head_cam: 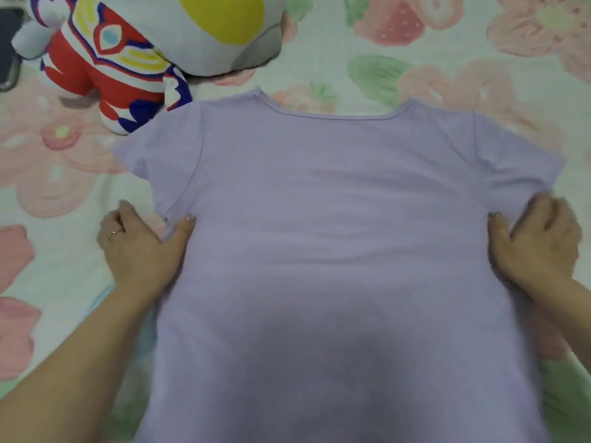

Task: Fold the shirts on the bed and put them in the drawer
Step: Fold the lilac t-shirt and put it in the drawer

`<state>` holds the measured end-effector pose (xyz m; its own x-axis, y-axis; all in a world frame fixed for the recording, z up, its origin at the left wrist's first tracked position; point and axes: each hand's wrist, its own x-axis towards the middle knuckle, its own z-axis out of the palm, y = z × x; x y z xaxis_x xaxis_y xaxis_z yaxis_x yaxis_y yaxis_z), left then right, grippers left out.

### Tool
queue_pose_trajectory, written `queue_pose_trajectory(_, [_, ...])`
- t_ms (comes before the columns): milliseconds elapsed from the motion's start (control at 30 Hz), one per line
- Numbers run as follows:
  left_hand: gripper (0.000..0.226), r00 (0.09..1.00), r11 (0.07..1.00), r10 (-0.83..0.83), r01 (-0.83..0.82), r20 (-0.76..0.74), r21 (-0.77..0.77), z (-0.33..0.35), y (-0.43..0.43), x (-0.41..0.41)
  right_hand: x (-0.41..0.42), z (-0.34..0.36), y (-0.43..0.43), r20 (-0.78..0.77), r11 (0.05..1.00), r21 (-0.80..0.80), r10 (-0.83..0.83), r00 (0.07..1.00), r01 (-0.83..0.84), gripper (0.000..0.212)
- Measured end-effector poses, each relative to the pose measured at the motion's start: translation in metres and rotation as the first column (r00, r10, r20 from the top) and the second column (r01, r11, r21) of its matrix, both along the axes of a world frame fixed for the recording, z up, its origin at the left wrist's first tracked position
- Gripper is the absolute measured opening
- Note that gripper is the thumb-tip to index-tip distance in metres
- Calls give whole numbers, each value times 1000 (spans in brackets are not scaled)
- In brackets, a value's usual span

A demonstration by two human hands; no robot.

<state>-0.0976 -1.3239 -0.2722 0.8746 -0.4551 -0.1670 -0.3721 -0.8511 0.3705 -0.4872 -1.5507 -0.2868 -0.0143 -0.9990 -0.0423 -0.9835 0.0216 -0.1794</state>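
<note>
Lilac shirt is laid flat and unfolded on the bed, flanked by left hand and right hand, fingers curled, grip unclear; folding and stowing remain.

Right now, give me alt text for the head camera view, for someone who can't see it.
A lilac short-sleeved T-shirt lies spread flat on a strawberry-print bedsheet, neckline away from the camera. The person's left hand and right hand each grip a side edge just below the sleeves. A red, blue and white plush toy lies at upper left.
</note>
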Motion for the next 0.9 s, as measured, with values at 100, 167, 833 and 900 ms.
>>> queue_pose_trajectory(100, [72,957,965,183,-219,-227,-147,12,-7,-17,9,12,7,326,880,236,-472,819,413,80])
queue_pose_trajectory(167, [39,837,894,227,-382,-498,-234,14,-11,-26,13,15,9,503,810,468,-572,648,352,42])
queue_pose_trajectory(833, [20,840,989,52,-117,-540,-87,33,118,-69,-49,51,92,561,779,626,-452,694,1,19])
queue_pose_trajectory(900, [24,806,1000,14,3,-592,28,46,130,-81,-59,55,116,475,660,746,-435,765,-87,27])
